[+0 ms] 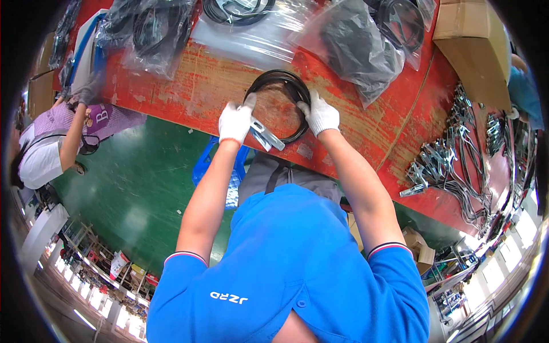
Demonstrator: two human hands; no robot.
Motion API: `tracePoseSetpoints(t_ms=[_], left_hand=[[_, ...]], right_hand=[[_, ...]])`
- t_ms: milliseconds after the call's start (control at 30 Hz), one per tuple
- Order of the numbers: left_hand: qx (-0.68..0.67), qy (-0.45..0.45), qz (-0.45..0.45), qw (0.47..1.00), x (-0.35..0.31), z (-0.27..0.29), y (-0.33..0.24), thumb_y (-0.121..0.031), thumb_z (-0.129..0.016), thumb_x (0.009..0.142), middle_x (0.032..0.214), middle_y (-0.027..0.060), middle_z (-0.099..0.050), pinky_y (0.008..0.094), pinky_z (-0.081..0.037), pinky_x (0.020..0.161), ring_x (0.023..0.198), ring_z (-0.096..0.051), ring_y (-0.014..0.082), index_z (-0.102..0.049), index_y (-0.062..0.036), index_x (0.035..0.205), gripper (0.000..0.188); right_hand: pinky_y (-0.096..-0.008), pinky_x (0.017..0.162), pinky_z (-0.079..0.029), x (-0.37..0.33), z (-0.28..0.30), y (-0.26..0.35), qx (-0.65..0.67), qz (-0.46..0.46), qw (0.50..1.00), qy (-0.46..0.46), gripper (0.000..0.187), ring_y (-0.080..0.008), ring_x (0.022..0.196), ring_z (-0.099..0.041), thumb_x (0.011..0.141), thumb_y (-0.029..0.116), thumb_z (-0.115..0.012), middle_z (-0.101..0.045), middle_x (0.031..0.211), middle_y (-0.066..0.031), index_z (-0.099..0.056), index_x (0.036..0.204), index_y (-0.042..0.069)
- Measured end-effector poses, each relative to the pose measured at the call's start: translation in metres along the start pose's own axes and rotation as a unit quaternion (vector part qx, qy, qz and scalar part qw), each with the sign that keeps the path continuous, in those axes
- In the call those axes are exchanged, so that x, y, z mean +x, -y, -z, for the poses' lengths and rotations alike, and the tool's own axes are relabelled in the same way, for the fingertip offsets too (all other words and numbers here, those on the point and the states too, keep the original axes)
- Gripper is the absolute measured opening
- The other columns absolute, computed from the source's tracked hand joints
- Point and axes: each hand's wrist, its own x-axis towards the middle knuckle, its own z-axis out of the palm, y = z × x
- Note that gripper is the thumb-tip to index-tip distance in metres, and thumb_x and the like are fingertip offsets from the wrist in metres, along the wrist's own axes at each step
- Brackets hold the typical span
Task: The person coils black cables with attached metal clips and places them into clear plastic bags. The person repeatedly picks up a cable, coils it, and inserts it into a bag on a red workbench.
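A coil of black cable (278,76) lies at the near edge of the red worktable, held between my two hands. My left hand (235,122), in a white glove, is closed on the coil's left side, the thumb along the loops. Right below that hand a silver metal clamp (267,138) sticks out over the table edge; where it joins the cable is hidden. On the coil's right side my right hand (321,116), also gloved in white, is closed with its fingers round the loops.
Clear plastic bags (246,43) and bagged black cables (154,34) lie along the far side. A cardboard box (473,48) stands at the far right, above a heap of silver clamps with cables (437,163). A blue stool (207,163) is below the table; a co-worker (51,143) works at left.
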Motion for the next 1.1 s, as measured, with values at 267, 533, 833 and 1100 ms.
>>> tracePoseSetpoints(t_ms=[267, 533, 833, 1100], left_hand=[[0.062, -0.033, -0.04, 0.997, 0.029, -0.027, -0.047, -0.073, -0.078, 0.077, 0.127, 0.0338, -0.066, 0.0493, -0.052, 0.102, 0.12, -0.066, 0.0471, -0.06, 0.0065, 0.135, 0.1], [0.057, -0.087, -0.065, 0.992, -0.015, -0.053, -0.019, -0.046, -0.078, 0.086, 0.138, 0.0327, -0.054, 0.0543, -0.054, 0.097, 0.115, -0.065, 0.0509, -0.041, -0.008, 0.156, 0.088], [0.165, -0.242, -0.276, 0.916, -0.006, -0.102, -0.018, -0.046, -0.074, 0.09, 0.147, 0.0263, -0.045, 0.0607, -0.034, 0.115, 0.136, -0.041, 0.0491, -0.047, -0.0064, 0.15, 0.076], [0.267, -0.241, -0.342, 0.868, 0.005, -0.115, -0.01, -0.065, -0.078, 0.078, 0.15, 0.0231, -0.044, 0.0611, -0.032, 0.118, 0.136, -0.041, 0.0459, -0.045, -0.0028, 0.151, 0.101]], right_hand=[[-0.0552, 0.082, -0.058, -0.002, -0.008, -0.017, 0.036, 0.007, 0.999, -0.015, 0.066, -0.046, 0.095, -0.073, 0.099, 0.053, -0.06, -0.073, 0.111, -0.0259, -0.045, 0.146, 0.01], [-0.0524, 0.078, -0.059, -0.021, -0.02, -0.013, 0.015, 0.007, 0.997, -0.073, 0.064, -0.0441, 0.091, -0.073, 0.098, 0.05, -0.061, -0.073, 0.108, -0.0252, -0.049, 0.145, 0.009], [-0.0545, 0.079, -0.057, -0.012, -0.014, -0.019, 0.051, 0.024, 0.997, -0.061, 0.06, -0.0448, 0.091, -0.073, 0.098, 0.048, -0.062, -0.074, 0.104, -0.0251, -0.054, 0.142, 0.008], [-0.0535, 0.077, -0.058, -0.024, -0.01, -0.014, -0.004, 0.0, 1.0, -0.021, 0.066, -0.044, 0.088, -0.073, 0.096, 0.045, -0.063, -0.075, 0.099, -0.0253, -0.048, 0.148, 0.008]])
